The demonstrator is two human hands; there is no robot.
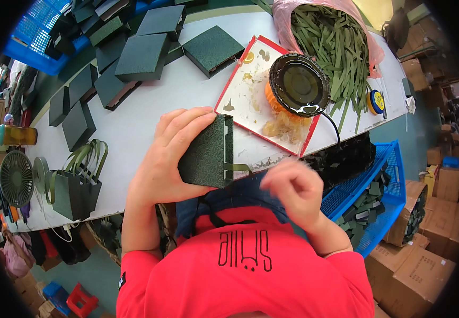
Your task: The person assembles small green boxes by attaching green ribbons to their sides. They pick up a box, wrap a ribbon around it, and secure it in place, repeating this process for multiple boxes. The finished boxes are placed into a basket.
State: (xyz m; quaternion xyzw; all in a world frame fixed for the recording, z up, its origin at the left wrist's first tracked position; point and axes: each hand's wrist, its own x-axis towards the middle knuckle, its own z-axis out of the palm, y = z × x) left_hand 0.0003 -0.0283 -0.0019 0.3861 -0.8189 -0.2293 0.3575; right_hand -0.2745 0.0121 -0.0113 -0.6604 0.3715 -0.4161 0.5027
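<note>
My left hand [168,153] is wrapped round a dark green patterned box [203,153], holding it over the table's near edge with the thumb below and fingers along the top. From the box's right side sticks out a short olive green ribbon [237,167]. To the right of that ribbon, apart from the box, is my right hand [297,186]. Its fingers look curled but are smeared by motion, so whether anything is in them is unclear. Beyond the box lies a red-edged white board [235,100] with dried glue stains, carrying a round black pot [299,85] of amber liquid.
Dark green boxes [142,57] crowd the table's far left. Ribbons fill a pink plastic bag [285,21] at the far right, beside a round yellow-and-blue tin [376,102]. A small fan [17,179] and a ribbon holder [73,196] stand left. A blue crate [383,222] sits low right.
</note>
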